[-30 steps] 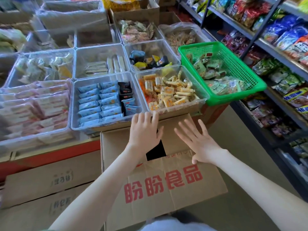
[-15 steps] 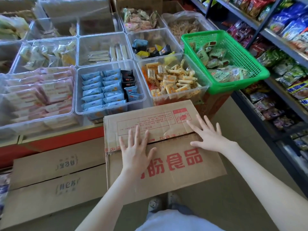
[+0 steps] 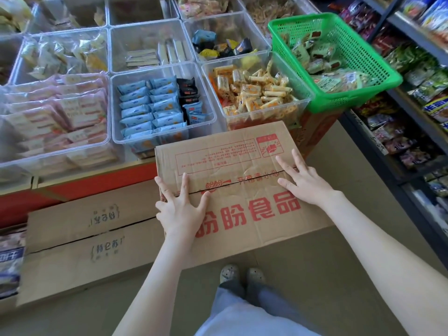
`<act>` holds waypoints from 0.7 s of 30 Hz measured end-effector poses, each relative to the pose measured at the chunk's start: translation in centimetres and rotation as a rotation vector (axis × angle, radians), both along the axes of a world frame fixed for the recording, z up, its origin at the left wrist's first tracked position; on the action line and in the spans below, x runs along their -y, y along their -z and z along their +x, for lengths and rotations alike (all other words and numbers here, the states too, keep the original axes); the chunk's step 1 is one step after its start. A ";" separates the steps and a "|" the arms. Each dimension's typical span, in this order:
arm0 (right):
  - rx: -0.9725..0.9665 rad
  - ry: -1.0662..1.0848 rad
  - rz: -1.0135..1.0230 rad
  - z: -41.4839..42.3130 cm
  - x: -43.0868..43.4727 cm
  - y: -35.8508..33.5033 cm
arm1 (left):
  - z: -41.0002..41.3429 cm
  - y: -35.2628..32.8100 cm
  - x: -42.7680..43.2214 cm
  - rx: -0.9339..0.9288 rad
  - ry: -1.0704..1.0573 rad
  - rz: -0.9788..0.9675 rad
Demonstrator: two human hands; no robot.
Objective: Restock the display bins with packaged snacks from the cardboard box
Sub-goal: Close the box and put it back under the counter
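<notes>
Box [image 3: 242, 190] closed, flaps meeting, standing against the desk's [image 3: 97, 184] front edge below the bins [image 3: 208, 112]. Left hand [image 3: 180, 209] and right hand [image 3: 305, 183] lie flat on flaps, fingers spread, gripping nothing.

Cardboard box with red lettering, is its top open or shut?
Shut. The cardboard box has both flaps flat, meeting at a thin seam, under the left hand and right hand.

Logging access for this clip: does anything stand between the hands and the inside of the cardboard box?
Yes: the top flaps of the cardboard box are shut, meeting along a seam. The left hand and right hand rest flat on them; the contents are hidden.
</notes>
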State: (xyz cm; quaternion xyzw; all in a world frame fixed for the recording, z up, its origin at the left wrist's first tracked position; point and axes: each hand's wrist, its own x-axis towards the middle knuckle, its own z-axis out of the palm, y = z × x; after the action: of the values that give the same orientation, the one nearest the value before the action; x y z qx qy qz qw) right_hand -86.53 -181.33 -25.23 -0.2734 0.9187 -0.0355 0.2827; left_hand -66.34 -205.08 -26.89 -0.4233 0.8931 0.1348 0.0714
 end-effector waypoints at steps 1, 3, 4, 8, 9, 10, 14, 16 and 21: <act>-0.010 -0.002 0.007 0.0 0.0 0.1 | 0.0 -0.1 0.0 0.002 -0.003 0.008; -0.018 0.001 0.001 0.1 0.0 0.3 | -0.2 -0.2 -0.1 -0.005 -0.021 0.021; -0.014 0.009 -0.008 0.0 0.0 0.3 | -0.4 -0.3 -0.2 -0.011 -0.040 0.027; -0.033 0.009 -0.027 0.3 -0.6 -0.4 | -0.4 -1.2 -0.9 -0.040 -0.065 0.025; -0.052 0.003 -0.026 0.7 -1.0 -0.6 | -0.1 -1.5 -1.3 -0.056 -0.059 0.017; -0.071 0.001 -0.028 1.2 -1.6 -0.9 | 0.3 -1.9 -1.7 -0.069 -0.056 0.006; -0.165 -0.012 -0.082 3.7 -4.5 -1.9 | 2.8 -3.7 -4.0 -0.109 -0.049 -0.050; -0.220 -0.020 -0.121 4.7 -5.5 -2.9 | 4.2 -4.8 -5.0 -0.135 -0.053 -0.087; -0.336 -0.054 -0.189 6.9 -6.6 -5.6 | 8.1 -8.0 -6.9 -0.176 -0.080 -0.173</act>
State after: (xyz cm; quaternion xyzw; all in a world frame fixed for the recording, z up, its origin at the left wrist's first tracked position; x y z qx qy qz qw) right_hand -79.59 -174.71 -19.65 -0.3255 0.9378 -0.0678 0.0995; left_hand -58.20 -198.16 -18.88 -0.4499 0.8864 0.0968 -0.0493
